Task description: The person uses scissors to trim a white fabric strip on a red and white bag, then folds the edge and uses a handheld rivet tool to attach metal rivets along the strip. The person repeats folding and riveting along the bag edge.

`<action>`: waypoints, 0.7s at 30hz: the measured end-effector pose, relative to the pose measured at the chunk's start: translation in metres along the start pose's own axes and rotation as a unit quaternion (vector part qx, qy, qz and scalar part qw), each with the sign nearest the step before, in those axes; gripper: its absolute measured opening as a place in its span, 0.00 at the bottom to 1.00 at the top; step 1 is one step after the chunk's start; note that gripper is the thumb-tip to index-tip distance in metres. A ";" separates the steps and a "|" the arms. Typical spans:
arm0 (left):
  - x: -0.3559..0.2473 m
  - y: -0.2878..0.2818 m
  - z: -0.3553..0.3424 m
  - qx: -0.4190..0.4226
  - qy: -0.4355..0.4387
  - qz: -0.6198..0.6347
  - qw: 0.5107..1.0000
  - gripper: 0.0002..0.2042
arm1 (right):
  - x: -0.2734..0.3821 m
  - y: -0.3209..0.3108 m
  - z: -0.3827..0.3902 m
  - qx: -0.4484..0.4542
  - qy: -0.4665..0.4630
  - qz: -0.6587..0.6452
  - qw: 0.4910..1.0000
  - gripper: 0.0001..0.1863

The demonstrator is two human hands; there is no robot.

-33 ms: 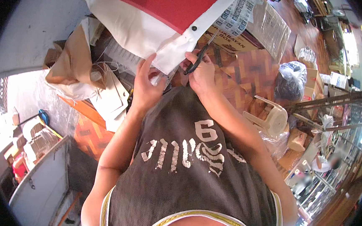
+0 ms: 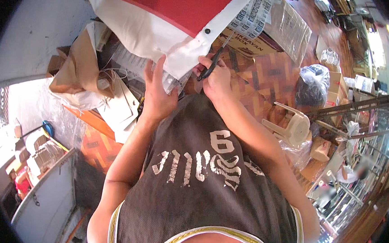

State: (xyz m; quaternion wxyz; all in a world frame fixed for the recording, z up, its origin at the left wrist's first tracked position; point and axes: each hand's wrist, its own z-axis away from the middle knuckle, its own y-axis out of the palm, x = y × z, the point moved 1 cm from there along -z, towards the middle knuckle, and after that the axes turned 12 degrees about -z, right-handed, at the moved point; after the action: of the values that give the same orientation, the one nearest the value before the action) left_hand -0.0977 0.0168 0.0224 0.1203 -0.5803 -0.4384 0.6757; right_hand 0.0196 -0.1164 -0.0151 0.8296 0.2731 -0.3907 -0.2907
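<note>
A large red and white fabric piece (image 2: 169, 19) lies in front of me, its white hem hanging toward my chest. My left hand (image 2: 159, 94) grips the lower white edge together with a clear plastic wrap (image 2: 173, 80) beneath it. My right hand (image 2: 217, 79) is closed around black-handled scissors (image 2: 212, 59), whose blades point up to the hem near a dark snap button (image 2: 206, 31). The two hands sit close together, just above my dark sleeveless shirt.
A brown paper bag (image 2: 75, 66) and white card pieces (image 2: 119, 106) lie at left. A printed cardboard box (image 2: 250, 45) and clear label-covered plastic (image 2: 282, 20) sit at right. A white plastic chair (image 2: 294, 126), a dark bag (image 2: 313, 84) and metal racks (image 2: 356, 108) stand on the parquet floor.
</note>
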 end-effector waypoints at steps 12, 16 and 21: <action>0.027 0.016 -0.105 -0.012 0.513 -0.114 0.851 0.12 | 0.005 0.007 0.000 -0.054 -0.004 0.031 0.998 0.12; 0.020 0.019 -0.109 0.042 0.512 -0.213 0.831 0.14 | 0.004 0.002 0.004 -0.077 -0.071 0.080 0.991 0.14; 0.004 0.014 -0.126 0.094 0.522 -0.298 0.794 0.15 | 0.005 0.004 0.012 -0.083 -0.097 0.098 0.987 0.17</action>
State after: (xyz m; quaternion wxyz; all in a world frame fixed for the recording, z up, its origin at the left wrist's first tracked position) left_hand 0.0183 0.0682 0.0170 0.5798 -0.6715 -0.3947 0.2392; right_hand 0.0140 -0.1196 -0.0035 0.8319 0.1341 -0.4688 -0.2650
